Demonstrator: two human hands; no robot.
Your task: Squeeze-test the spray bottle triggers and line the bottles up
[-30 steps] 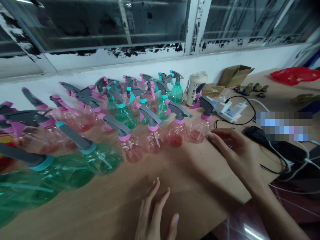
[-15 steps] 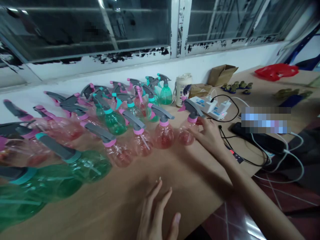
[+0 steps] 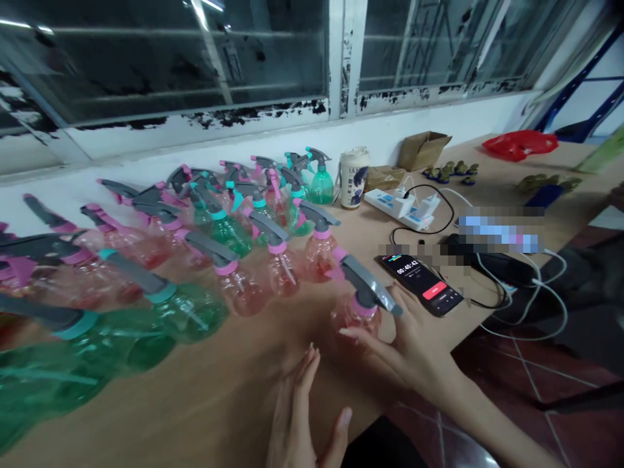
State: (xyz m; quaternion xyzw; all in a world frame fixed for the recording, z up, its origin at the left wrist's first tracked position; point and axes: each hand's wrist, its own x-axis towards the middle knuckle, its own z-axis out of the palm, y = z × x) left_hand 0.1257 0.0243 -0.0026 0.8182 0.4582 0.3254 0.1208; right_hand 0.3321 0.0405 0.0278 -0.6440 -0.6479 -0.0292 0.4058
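Observation:
My right hand (image 3: 397, 344) is wrapped round the clear pink body of a spray bottle (image 3: 358, 318) with a pink collar and a grey trigger head. The bottle stands upright near the table's front edge, or just above it; I cannot tell which. My left hand (image 3: 305, 406) is open just left of it, fingers stretched forward, holding nothing. To the left and behind are more spray bottles: a pink one (image 3: 320, 250), another pink one (image 3: 283, 268) and a large green one (image 3: 190, 312) in front.
A phone (image 3: 422, 283) showing a timer lies right of the held bottle. Behind it are a white power strip (image 3: 402, 209) with cables, a paper cup (image 3: 353, 179) and a cardboard box (image 3: 423, 151). A red plastic bag (image 3: 519, 144) is farther right.
My right hand has brought the pink spray bottle from the end of the row towards me, near my left hand. The phone, formerly hidden behind my right hand and arm, now shows.

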